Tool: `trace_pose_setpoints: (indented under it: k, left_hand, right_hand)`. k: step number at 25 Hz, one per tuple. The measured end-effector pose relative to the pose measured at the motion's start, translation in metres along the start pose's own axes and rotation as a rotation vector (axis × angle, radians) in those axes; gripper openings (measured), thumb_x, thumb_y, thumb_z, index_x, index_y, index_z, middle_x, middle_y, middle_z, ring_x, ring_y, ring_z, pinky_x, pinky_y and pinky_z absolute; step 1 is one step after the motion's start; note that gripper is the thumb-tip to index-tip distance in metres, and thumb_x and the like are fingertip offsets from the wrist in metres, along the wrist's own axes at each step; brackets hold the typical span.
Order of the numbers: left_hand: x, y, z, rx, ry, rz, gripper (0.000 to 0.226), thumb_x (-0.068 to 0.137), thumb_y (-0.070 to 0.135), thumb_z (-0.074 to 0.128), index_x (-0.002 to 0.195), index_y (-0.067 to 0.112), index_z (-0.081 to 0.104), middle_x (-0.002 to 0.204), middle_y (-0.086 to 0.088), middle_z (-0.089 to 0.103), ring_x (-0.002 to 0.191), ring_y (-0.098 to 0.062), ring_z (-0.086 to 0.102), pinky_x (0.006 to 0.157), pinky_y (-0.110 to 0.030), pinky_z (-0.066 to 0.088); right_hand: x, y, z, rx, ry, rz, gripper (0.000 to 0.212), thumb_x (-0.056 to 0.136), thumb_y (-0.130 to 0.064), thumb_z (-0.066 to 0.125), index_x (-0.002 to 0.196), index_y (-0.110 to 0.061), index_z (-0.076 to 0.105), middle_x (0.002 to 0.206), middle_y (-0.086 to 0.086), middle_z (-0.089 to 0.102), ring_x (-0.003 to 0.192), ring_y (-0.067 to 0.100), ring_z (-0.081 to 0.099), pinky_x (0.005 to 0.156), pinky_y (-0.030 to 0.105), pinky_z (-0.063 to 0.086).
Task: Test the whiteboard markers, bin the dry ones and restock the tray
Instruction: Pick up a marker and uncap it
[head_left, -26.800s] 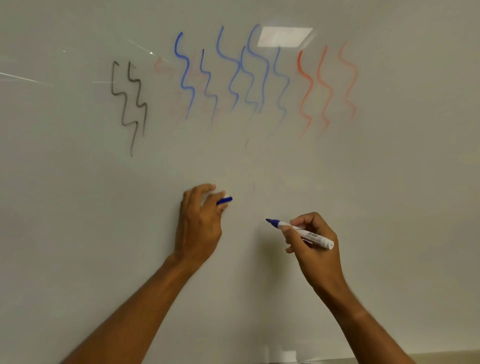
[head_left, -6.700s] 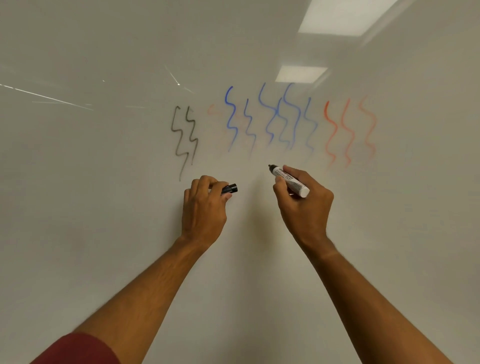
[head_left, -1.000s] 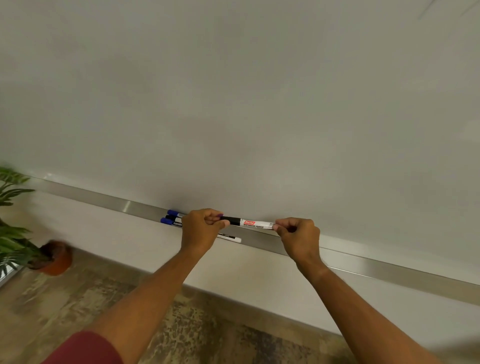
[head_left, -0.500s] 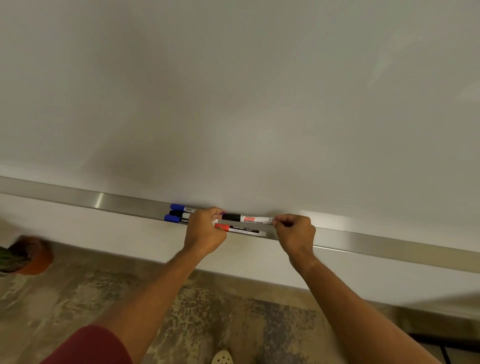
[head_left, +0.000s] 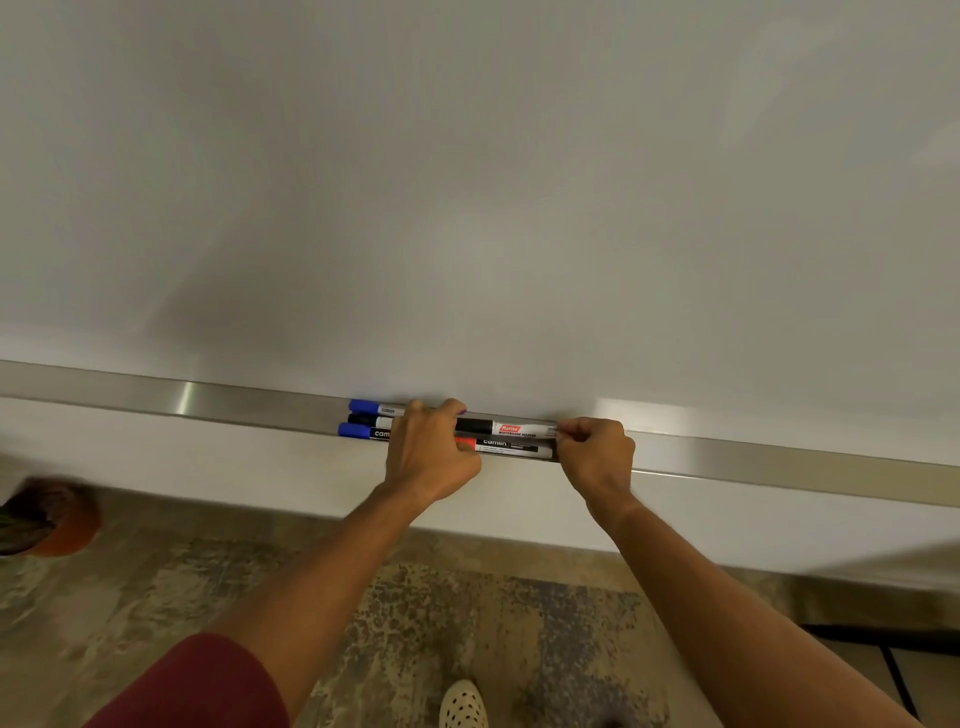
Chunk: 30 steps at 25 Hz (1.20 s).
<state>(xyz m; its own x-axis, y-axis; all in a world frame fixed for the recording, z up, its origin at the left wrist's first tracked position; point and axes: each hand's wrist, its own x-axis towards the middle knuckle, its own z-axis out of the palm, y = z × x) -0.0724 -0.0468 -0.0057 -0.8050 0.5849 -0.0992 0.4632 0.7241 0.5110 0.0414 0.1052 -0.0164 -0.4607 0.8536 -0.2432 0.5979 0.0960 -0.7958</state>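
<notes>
A black-capped white marker (head_left: 511, 428) lies lengthwise over the metal tray (head_left: 753, 457) under the whiteboard (head_left: 467, 182). My left hand (head_left: 428, 452) grips its capped end and my right hand (head_left: 595, 452) pinches its tail end. Just in front of it in the tray lies a red-capped marker (head_left: 506, 447). To the left of my left hand two blue-capped markers (head_left: 363, 406) (head_left: 358, 431) and a black one (head_left: 363, 419) stick out; their right ends are hidden by the hand.
Below the tray is a white wall strip (head_left: 208, 467), then a mottled carpet floor (head_left: 467, 623). A plant in an orange pot (head_left: 57, 519) stands at the far left. My shoe tip (head_left: 462, 704) shows at the bottom.
Both hands have lowered the black-capped marker from just above the tray down to the tray, beside the red-capped one. The view has shifted left and down a little.
</notes>
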Motion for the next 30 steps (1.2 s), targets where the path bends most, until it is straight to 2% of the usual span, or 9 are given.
trace_pose_setpoints:
  k: [4,12,16,19,22,30]
  left_hand:
    - [0.003,0.001,-0.002,0.087,-0.018,0.008,0.052,0.073,0.023,0.066,0.125,0.023,0.057,0.108,-0.007,0.053,0.093,-0.024,0.055,0.082,-0.035,0.052]
    - [0.004,0.005,-0.001,0.146,-0.031,0.025,0.042,0.078,0.022,0.064,0.119,0.021,0.062,0.106,-0.008,0.053,0.084,-0.021,0.056,0.078,-0.032,0.052]
    - [0.004,-0.001,0.002,0.085,-0.011,0.028,0.034,0.076,0.019,0.065,0.11,0.019,0.066,0.097,-0.005,0.061,0.081,-0.018,0.057,0.073,-0.032,0.055]
    - [0.006,-0.005,0.004,-0.03,0.005,0.008,0.033,0.077,0.014,0.067,0.11,0.015,0.067,0.091,-0.004,0.067,0.076,-0.017,0.061,0.069,-0.035,0.058]
    - [0.006,-0.008,0.007,-0.062,0.002,0.004,0.032,0.078,0.013,0.067,0.11,0.013,0.066,0.094,-0.004,0.068,0.074,-0.016,0.062,0.069,-0.035,0.059]
    - [0.005,-0.012,0.01,-0.018,0.016,0.016,0.043,0.077,0.019,0.067,0.12,0.018,0.063,0.104,-0.005,0.063,0.08,-0.016,0.06,0.073,-0.032,0.057]
  right_hand:
    - [-0.002,0.001,0.002,-0.048,-0.019,-0.019,0.021,0.088,-0.007,0.062,0.104,-0.01,0.075,0.095,0.009,0.073,0.077,0.021,0.066,0.076,0.026,0.054]
    - [-0.004,0.001,0.0,-0.132,-0.046,-0.071,0.025,0.087,-0.004,0.057,0.103,-0.009,0.076,0.093,0.012,0.073,0.076,0.025,0.064,0.072,0.024,0.049]
    - [-0.004,0.0,-0.001,-0.151,-0.055,-0.086,0.025,0.088,-0.004,0.057,0.104,-0.008,0.075,0.094,0.012,0.073,0.077,0.026,0.064,0.074,0.025,0.05]
    - [-0.003,0.0,-0.003,-0.132,-0.048,-0.073,0.022,0.086,-0.005,0.058,0.098,-0.008,0.076,0.087,0.011,0.073,0.072,0.026,0.064,0.069,0.029,0.053]
    - [-0.002,0.0,-0.003,-0.104,-0.054,-0.06,0.022,0.086,-0.005,0.058,0.097,-0.009,0.077,0.084,0.01,0.073,0.073,0.027,0.065,0.071,0.033,0.057]
    - [-0.006,0.002,-0.003,-0.119,-0.059,-0.12,0.024,0.087,-0.008,0.058,0.104,-0.008,0.075,0.091,0.01,0.073,0.078,0.026,0.065,0.076,0.029,0.053]
